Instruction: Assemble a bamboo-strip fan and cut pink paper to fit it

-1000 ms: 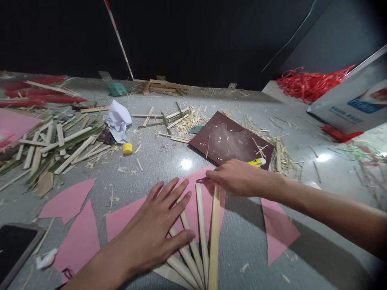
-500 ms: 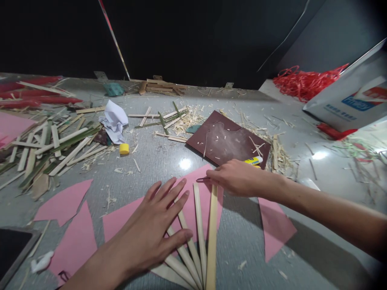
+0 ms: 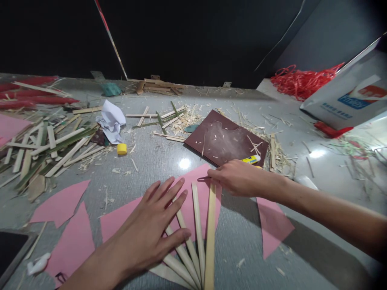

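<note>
Several flat bamboo strips (image 3: 211, 237) fan out over a pink sheet of paper (image 3: 198, 201). Flat across the left strips lies my left hand (image 3: 157, 219), fingers spread, pressing on them and the paper. My right hand (image 3: 231, 177) is closed at the paper's top right, near the upper end of the rightmost strip. Its fingertips pinch a thin, dark, pointed tool (image 3: 203, 178), mostly hidden, lying over the paper. Just beyond that hand, a yellow glue stick (image 3: 251, 159) rests at the edge of a dark red board (image 3: 223, 137).
Cut pink paper pieces (image 3: 273, 225) lie on both sides. Loose bamboo strips (image 3: 57, 147), crumpled white paper (image 3: 111, 121) and a yellow cap (image 3: 121, 149) are on the left. A white bag (image 3: 352, 94) and red plastic twine (image 3: 302, 82) stand at the right; shavings are scattered about.
The whole scene has shifted slightly left as the camera turned a little. Both hands keep nearly the same places on the paper and strips.
</note>
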The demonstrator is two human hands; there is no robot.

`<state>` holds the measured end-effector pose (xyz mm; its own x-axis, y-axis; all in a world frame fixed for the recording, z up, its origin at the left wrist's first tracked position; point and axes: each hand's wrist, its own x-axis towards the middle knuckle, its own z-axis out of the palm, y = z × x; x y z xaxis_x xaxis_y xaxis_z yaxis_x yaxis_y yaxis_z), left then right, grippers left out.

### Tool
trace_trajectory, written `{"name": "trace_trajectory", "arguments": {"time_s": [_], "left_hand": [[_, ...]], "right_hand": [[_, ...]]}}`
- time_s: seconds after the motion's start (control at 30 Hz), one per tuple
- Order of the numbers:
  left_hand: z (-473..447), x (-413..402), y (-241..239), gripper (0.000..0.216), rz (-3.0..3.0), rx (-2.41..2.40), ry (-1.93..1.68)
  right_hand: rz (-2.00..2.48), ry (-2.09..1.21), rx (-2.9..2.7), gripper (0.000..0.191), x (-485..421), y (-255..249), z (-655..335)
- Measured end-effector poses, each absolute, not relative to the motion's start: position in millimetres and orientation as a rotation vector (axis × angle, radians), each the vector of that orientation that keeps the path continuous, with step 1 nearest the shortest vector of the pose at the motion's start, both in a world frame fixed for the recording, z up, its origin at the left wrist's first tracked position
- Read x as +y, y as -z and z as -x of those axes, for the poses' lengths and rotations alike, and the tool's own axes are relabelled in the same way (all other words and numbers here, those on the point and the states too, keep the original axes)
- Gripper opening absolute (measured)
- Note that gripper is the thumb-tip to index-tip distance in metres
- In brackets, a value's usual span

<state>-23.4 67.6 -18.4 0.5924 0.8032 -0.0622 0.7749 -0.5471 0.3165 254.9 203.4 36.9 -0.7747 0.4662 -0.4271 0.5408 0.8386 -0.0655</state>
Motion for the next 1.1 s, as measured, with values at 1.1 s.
{"name": "trace_trajectory", "arguments": {"time_s": [1.1], "left_hand": [[24.5, 68.8, 19.0, 0.081, -2.485, 1.267, -0.192]], "right_hand": [[-0.813, 0.262, 2.641, 0.015, 197.8, -34.1, -265.0]]}}
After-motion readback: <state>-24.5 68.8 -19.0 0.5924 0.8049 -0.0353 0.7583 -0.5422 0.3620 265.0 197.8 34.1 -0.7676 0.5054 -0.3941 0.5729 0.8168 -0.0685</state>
